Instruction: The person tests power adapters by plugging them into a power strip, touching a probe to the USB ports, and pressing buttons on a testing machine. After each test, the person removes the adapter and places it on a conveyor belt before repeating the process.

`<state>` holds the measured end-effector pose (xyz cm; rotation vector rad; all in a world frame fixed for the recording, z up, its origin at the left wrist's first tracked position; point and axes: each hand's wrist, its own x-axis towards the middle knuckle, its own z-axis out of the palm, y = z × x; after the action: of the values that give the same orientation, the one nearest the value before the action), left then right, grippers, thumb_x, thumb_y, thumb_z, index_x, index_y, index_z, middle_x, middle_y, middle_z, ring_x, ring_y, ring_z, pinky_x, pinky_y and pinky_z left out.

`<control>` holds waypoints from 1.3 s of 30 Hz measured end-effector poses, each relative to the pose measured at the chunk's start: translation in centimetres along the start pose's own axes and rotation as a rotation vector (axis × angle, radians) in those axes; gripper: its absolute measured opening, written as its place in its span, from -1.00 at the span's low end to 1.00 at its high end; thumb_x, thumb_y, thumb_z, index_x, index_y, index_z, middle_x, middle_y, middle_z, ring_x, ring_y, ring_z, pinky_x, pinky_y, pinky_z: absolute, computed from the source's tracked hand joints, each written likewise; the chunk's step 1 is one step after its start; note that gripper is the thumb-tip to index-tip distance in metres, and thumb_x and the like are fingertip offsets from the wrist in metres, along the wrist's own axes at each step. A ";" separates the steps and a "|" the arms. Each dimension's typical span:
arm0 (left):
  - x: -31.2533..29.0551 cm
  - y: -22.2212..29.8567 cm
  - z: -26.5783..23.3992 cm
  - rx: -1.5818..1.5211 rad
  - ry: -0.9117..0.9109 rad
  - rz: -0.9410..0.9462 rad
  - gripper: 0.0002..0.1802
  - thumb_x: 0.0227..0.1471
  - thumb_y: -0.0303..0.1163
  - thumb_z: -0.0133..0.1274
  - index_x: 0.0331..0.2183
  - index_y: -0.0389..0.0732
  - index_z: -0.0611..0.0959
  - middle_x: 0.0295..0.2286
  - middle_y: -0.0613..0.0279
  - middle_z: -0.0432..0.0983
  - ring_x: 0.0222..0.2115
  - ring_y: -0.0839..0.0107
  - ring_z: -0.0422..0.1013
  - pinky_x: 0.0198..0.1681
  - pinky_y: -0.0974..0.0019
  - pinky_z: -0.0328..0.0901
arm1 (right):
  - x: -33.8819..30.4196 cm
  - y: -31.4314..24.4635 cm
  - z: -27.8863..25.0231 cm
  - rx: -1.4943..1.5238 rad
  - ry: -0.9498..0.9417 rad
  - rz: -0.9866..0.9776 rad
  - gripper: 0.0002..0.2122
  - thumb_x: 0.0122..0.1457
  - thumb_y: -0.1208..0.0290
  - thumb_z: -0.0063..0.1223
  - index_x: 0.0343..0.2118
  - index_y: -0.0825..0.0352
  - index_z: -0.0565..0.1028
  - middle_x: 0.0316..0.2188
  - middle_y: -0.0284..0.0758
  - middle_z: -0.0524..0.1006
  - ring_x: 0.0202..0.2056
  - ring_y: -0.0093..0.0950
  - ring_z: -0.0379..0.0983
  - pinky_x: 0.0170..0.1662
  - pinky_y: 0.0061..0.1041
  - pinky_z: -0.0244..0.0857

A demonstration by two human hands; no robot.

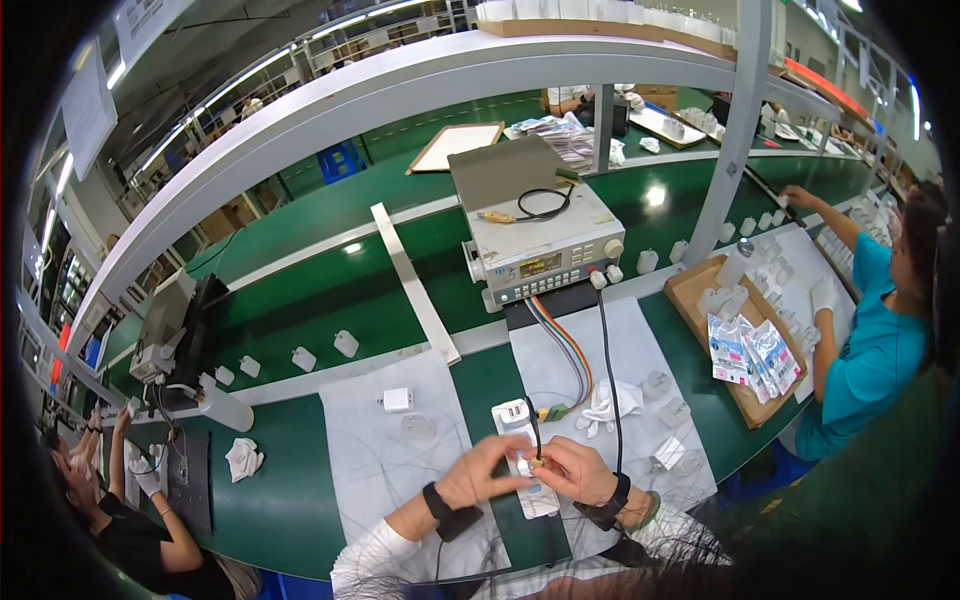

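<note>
My left hand (478, 472) and my right hand (578, 470) meet over a white power strip (541, 503). Both are closed: the left thumb and fingers grip a small white piece, largely hidden, while the right fingertips pinch a small brass-coloured connector (537, 463) against it. A black cable (536, 428) runs down to the strip near my fingers. Beyond the strip's far end, a rainbow ribbon cable (572, 350) leads from a grey bench instrument (545, 262) to a small green connector (552, 412). A white charger (397, 400) and a translucent shell (417, 427) lie left of my hands.
White paper (350, 450) covers parts of the green bench. On the right lie a crumpled white cloth (608, 408), clear shells (675, 412) and another white charger (669, 453). A cardboard tray (735, 400) holds packets. Co-workers sit on both sides; a metal post (735, 150) rises ahead.
</note>
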<state>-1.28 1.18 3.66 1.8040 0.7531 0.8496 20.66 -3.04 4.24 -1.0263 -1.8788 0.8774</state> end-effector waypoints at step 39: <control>19.7 -7.5 -11.9 1.182 0.081 -0.310 -0.78 -0.13 -0.39 0.11 -0.33 -0.15 0.53 -0.31 0.11 0.55 -0.20 0.07 0.44 -0.21 0.04 0.37 | 6.5 1.9 0.2 -0.054 0.118 -0.016 -0.78 0.16 0.39 0.08 -0.17 0.35 0.48 -0.43 -0.31 0.44 -0.48 -0.44 0.45 -0.41 -0.51 0.33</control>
<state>-0.75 25.34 4.33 2.5266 1.7717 0.2216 18.83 3.44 4.60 -1.0716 -1.8171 0.7443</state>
